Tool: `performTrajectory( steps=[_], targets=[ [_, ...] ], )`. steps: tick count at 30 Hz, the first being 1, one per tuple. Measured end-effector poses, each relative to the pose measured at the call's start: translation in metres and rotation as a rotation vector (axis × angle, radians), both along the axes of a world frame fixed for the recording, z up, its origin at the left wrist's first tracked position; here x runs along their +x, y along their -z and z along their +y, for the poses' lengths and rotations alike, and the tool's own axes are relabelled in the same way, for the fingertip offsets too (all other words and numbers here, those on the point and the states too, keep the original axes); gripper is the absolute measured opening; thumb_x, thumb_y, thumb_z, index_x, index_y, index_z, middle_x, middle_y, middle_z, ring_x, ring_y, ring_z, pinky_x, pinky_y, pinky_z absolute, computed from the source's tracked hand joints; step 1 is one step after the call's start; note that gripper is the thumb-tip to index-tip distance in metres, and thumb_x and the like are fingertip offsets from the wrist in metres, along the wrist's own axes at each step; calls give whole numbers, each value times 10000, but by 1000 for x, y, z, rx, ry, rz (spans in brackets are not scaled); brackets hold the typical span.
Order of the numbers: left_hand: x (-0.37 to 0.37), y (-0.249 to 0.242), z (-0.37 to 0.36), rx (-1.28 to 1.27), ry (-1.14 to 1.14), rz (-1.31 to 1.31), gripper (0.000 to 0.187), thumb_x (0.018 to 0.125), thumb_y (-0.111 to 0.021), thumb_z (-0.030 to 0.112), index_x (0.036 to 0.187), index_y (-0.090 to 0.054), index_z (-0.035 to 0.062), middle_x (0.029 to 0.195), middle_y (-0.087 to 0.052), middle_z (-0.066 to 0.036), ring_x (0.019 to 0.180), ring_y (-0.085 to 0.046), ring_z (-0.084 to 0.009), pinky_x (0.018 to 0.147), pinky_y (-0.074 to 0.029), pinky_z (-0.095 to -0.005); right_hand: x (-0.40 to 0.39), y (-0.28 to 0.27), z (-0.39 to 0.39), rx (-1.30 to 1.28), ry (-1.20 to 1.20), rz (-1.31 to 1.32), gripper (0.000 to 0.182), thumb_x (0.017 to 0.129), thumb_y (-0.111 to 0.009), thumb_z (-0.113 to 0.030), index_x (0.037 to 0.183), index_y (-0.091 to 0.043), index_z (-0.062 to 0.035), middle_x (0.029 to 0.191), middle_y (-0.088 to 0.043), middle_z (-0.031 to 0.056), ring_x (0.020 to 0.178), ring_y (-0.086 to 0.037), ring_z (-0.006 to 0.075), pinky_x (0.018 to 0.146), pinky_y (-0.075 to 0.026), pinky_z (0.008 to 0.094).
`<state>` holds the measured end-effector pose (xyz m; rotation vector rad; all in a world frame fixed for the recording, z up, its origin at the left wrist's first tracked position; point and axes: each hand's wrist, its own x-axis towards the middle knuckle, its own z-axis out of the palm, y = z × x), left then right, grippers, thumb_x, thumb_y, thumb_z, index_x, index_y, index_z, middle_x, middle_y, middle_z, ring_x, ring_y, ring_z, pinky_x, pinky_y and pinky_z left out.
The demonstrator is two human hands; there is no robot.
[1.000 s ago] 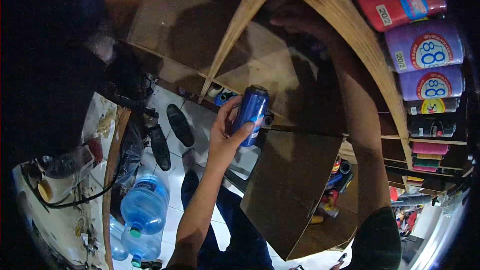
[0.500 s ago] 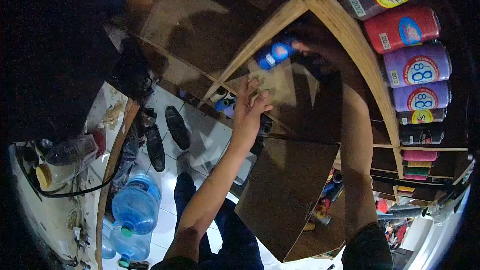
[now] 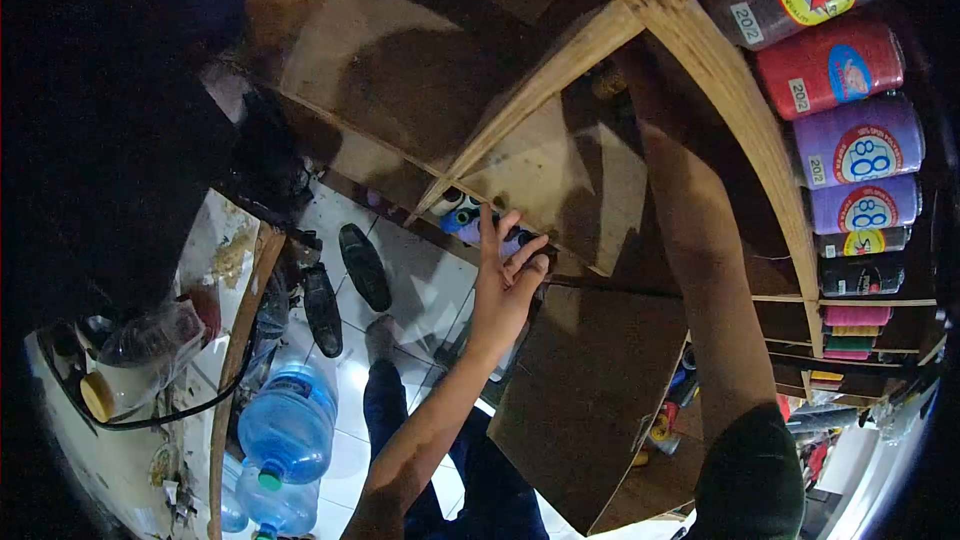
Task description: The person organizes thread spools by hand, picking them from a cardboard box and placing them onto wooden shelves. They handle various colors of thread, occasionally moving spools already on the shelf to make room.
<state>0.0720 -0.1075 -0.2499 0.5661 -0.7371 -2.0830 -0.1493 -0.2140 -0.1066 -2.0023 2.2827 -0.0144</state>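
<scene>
My left hand [image 3: 506, 285] is held up with its fingers spread and nothing in them. Just beyond its fingertips, several thread spools [image 3: 463, 220] in blue, white and dark colours sit low in the shelving. My right forearm [image 3: 692, 205] reaches up into a dark compartment behind the wooden shelf frame [image 3: 640, 12]. Shadow and the frame hide my right hand, so its fingers and anything in them cannot be made out. A small brownish-gold thing [image 3: 608, 82], too dark to name, shows near that arm's far end.
At right stands a column of thread spools, among them a red spool [image 3: 832, 68] and a purple spool [image 3: 860, 143]. A cardboard sheet [image 3: 590, 380] lies below. Blue water bottles [image 3: 287, 430] and black shoes [image 3: 364, 267] are on the tiled floor.
My right hand, which held a blue thread spool, has gone deeper into the dark compartment, and the spool is out of sight. My left hand has dropped lower, fingers still spread.
</scene>
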Motion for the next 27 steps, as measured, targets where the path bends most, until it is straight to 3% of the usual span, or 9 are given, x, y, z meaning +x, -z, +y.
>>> performTrajectory(
  steps=[5, 14, 17, 18, 19, 20, 22, 24, 27],
  targets=[
    [7, 10, 1, 13, -32, 52, 848, 862, -522, -56, 1477, 36, 114, 1393, -293, -137, 1152, -508, -263, 827, -459, -258, -18, 14, -18, -86, 39, 57, 400, 821, -607, -223, 1186, -546, -73, 1110, -611, 114, 1003, -579, 244, 874, -449, 347],
    [20, -6, 8, -81, -45, -8, 750, 851, -570, 63, 1468, -146, 109, 1413, -346, -136, 1141, -541, -286, 841, -487, -341, -42, 40, -31, -158, 115, 130, 373, 826, -580, -193, 1176, -545, -70, 1126, -609, 114, 1035, -566, 261, 903, -427, 357],
    [25, -46, 18, -26, -59, -44, 606, 822, -572, 45, 1381, -339, 58, 1335, -442, -135, 1053, -586, -233, 797, -494, -320, -14, 33, 7, -291, 63, 154, 365, 828, -571, -183, 1173, -545, -70, 1132, -608, 114, 1046, -561, 267, 912, -420, 360],
    [28, -56, 25, -32, -36, -60, 573, 818, -572, 43, 1357, -378, 50, 1317, -461, -134, 1033, -595, -221, 786, -495, -314, 4, 21, 36, -272, 16, 6, 362, 828, -568, -180, 1172, -545, -69, 1133, -608, 114, 1050, -560, 269, 915, -417, 361],
    [25, -78, 34, 35, -105, -31, 463, 794, -550, 5, 1252, -483, 29, 1196, -541, -101, 929, -602, -164, 743, -487, -279, 38, -18, 80, -83, 127, -677, 293, 837, -568, -144, 1116, -574, -55, 1019, -636, 86, 931, -600, 187, 859, -452, 317],
    [26, -89, 41, -71, -129, -103, 447, 789, -542, -9, 1232, -498, 27, 1144, -554, -89, 893, -594, -151, 731, -484, -271, 45, -33, 112, 10, -45, -623, 199, 854, -584, -94, 1044, -609, -44, 929, -638, 32, 838, -597, 114, 774, -477, 269],
    [28, -104, 63, -267, -115, -240, 419, 778, -525, -36, 1193, -528, 23, 1041, -581, -64, 823, -578, -126, 707, -476, -256, 52, -54, 191, 161, 57, -1171, 149, 862, -588, -48, 1004, -633, -36, 922, -633, 20, 834, -593, 115, 721, -487, 258],
    [29, -137, 81, -404, -42, -277, 384, 769, -522, -61, 1144, -553, 17, 905, -578, -33, 757, -541, -101, 687, -463, -241, 40, -83, 264, 216, 130, -1087, 259, 825, -562, 0, 1075, -612, -41, 944, -629, 19, 862, -578, 87, 762, -482, 250],
    [18, -170, 120, -330, 136, -268, 359, 787, -543, -48, 1142, -550, 5, 847, -575, -25, 759, -543, -101, 688, -462, -241, -3, -86, 384, 109, 420, -1191, 263, 856, -594, -120, 1098, -599, -19, 914, -633, 34, 814, -594, 111, 722, -475, 255]
  ],
)
